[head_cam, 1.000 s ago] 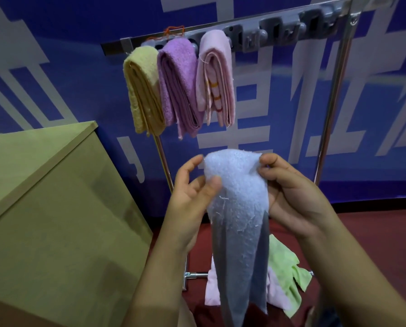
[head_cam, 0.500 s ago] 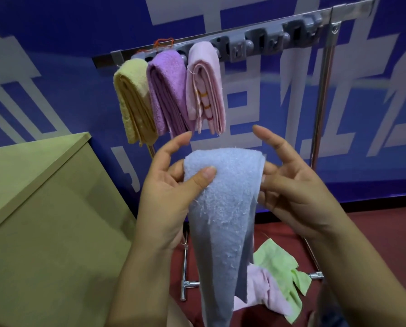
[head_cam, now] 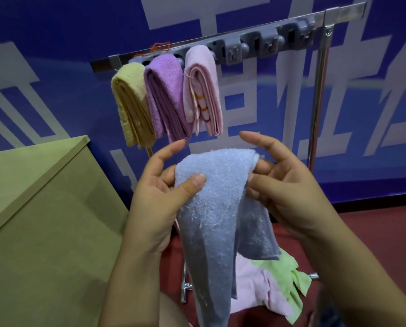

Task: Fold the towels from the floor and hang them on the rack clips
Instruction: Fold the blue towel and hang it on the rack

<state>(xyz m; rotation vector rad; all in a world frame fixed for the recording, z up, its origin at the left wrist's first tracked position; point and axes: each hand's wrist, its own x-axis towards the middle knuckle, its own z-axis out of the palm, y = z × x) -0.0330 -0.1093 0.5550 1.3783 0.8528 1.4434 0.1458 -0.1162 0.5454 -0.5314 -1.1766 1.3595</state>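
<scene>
Head view had the blue towel (head_cam: 217, 208) hanging lengthwise, pinched by the left hand (head_cam: 159, 201); right hand (head_cam: 284, 192) pinched its other top corner; free rack clips (head_cam: 263, 47) sat up-right, nearer the right hand.

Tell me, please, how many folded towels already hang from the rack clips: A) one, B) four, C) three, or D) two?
C: a yellow towel, a purple towel and a pink towel hang side by side from the rack clips, while the blue towel is in both hands.

Olive-green box (head_cam: 44, 220), blue wall banner (head_cam: 55, 67)
</scene>
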